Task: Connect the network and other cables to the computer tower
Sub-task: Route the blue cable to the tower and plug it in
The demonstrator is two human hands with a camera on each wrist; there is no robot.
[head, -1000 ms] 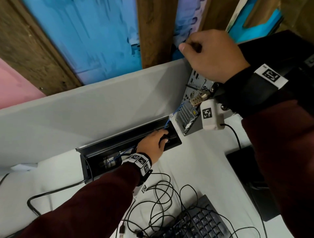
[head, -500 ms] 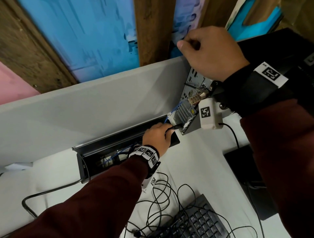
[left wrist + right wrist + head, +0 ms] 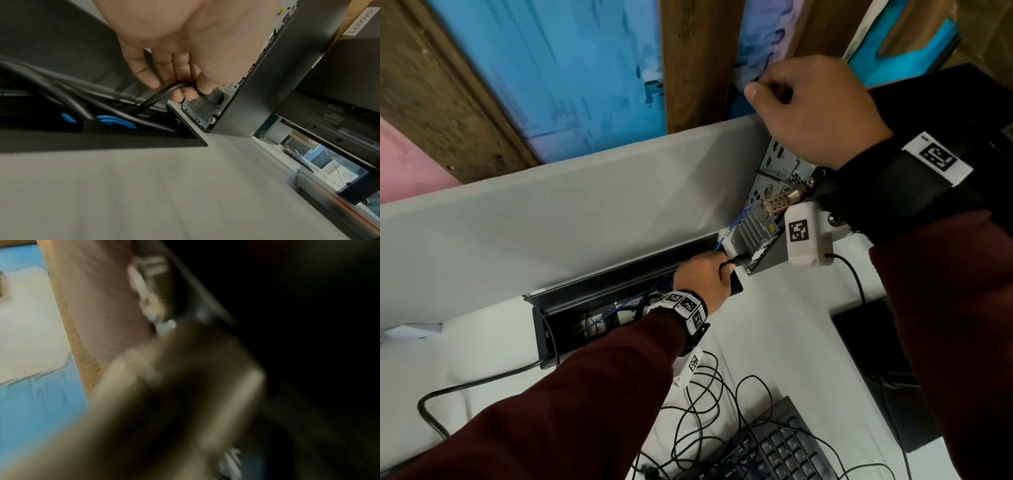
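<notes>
The black computer tower (image 3: 774,178) stands at the desk's back right with its rear panel turned toward me. My left hand (image 3: 724,270) pinches the plug of a black power cable (image 3: 738,262) against the bottom of that panel. In the left wrist view the fingers (image 3: 185,91) curl round the cable (image 3: 156,99) right at the power socket beside the perforated grille (image 3: 202,108). A blue network cable (image 3: 736,224) runs up the panel from the tray. My right hand (image 3: 767,97) grips the tower's top rear edge. The right wrist view is blurred and dark.
An open black cable tray (image 3: 619,284) is sunk into the desk, holding blue and black cables (image 3: 115,121). Loose black cables (image 3: 705,394) and a keyboard (image 3: 774,452) lie near me. A combination lock (image 3: 779,202) hangs on the rear panel. A grey partition (image 3: 585,212) backs the desk.
My left hand has moved right, out of the cable tray, bringing the black plug up to the tower's lower rear panel. The right hand stays on the tower's top.
</notes>
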